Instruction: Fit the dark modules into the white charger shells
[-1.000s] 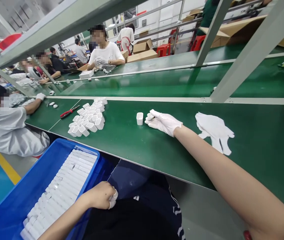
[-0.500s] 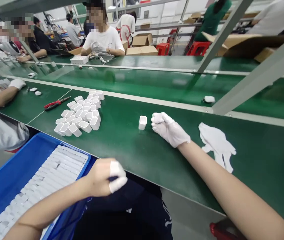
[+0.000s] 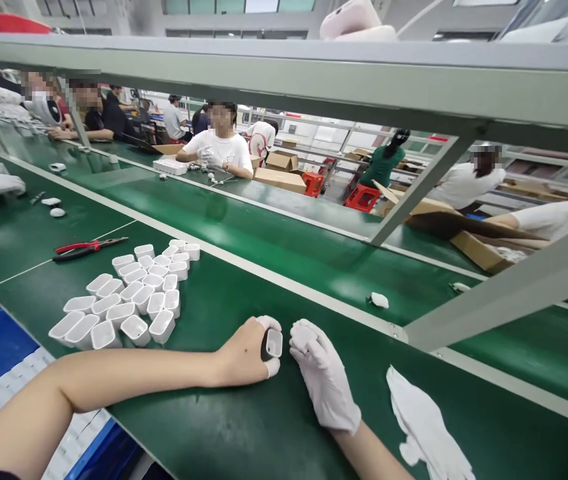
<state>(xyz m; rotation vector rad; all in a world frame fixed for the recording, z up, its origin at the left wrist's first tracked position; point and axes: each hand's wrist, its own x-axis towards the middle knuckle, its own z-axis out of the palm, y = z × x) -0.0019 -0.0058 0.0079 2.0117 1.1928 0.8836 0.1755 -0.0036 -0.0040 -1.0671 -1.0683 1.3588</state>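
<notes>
My left hand (image 3: 250, 352), bare except for white finger covers on the thumb and a finger, is closed around a small white open-topped plastic cup (image 3: 275, 344) on the green bench. To its right, my right hand (image 3: 323, 377), in a white glove, has its fingers curled inward, a small gap away from the cup. What those fingers hold, if anything, I cannot make out. Left of my hands stand several similar white cups (image 3: 133, 293), bunched together with their openings up. A loose white glove (image 3: 427, 423) lies right of my right hand.
Red-handled pliers (image 3: 89, 248) lie beyond the cups. A blue bin (image 3: 1, 341) with white pieces is at lower left. A co-worker's gloved hand (image 3: 1, 184) rests at far left. A slanted metal post (image 3: 504, 287) and an overhead shelf (image 3: 264, 80) frame the bench.
My left hand has moved from above my lap up onto the bench and taken hold of the single cup. My right hand stays close by. The view has tilted upward.
</notes>
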